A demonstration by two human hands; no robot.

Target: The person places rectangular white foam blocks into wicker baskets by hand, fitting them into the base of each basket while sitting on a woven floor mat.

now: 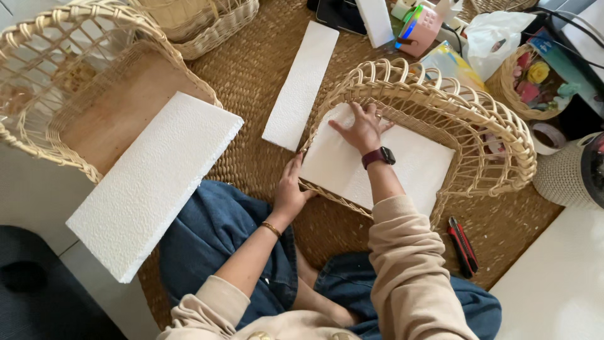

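Foam sheet (402,165) lies flat inside the wicker basket (497,135), right hand (363,129) spread and pressing on it, left hand (290,189) gripping the basket's near rim. Looks light, stiff, crumbly, so press with flat palms, hold by edges.

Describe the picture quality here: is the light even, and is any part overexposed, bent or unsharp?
Head view: soft, even light with faint shadows. The white foam sheet inside the oval wicker basket is bright, and its texture is nearly washed out under the right hand. The left hand at the basket rim looks sharp. The wide lens curves the large wicker basket near the left edge.
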